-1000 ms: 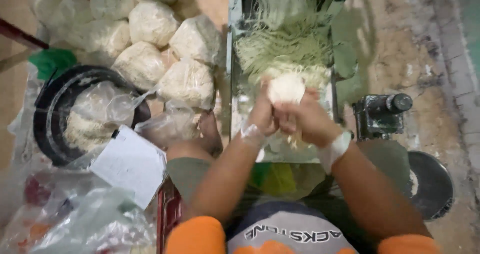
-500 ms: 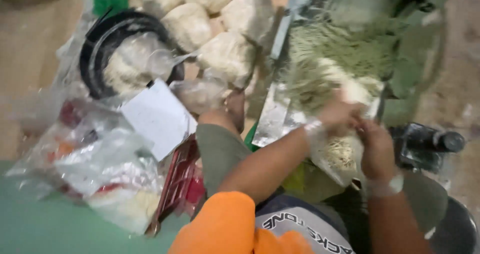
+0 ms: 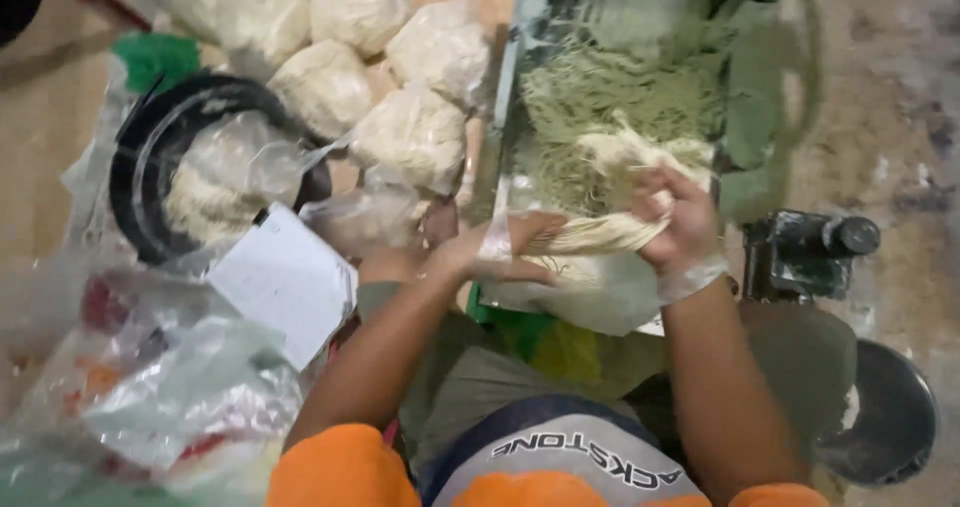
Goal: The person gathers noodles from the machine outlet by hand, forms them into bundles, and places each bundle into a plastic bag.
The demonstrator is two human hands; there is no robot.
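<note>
**Noodle strands being gathered at the tray**

A worn, dusty concrete floor is lying under everything, with a metal tray (image 3: 512, 97) standing in front of the seated person and holding a loose heap of pale green noodles (image 3: 610, 102). At the tray's near end, both hands are working on 1 bundle of noodles (image 3: 600, 232): the right hand (image 3: 680, 217), in a thin clear glove, is closing around the bundle's right end, while the left hand (image 3: 490, 252) is resting half open with its fingers touching the left end. A clear plastic bag (image 3: 600, 292) is lying just below the bundle.

Left of the tray, filled noodle bags (image 3: 415, 137) are piling up beside a black round basin (image 3: 150, 167), with a white sheet (image 3: 285, 282) near it.

The step in hand appears to be portioning. The next move probably calls for keeping the strands together over the bag's mouth, which I cannot make out.
</note>
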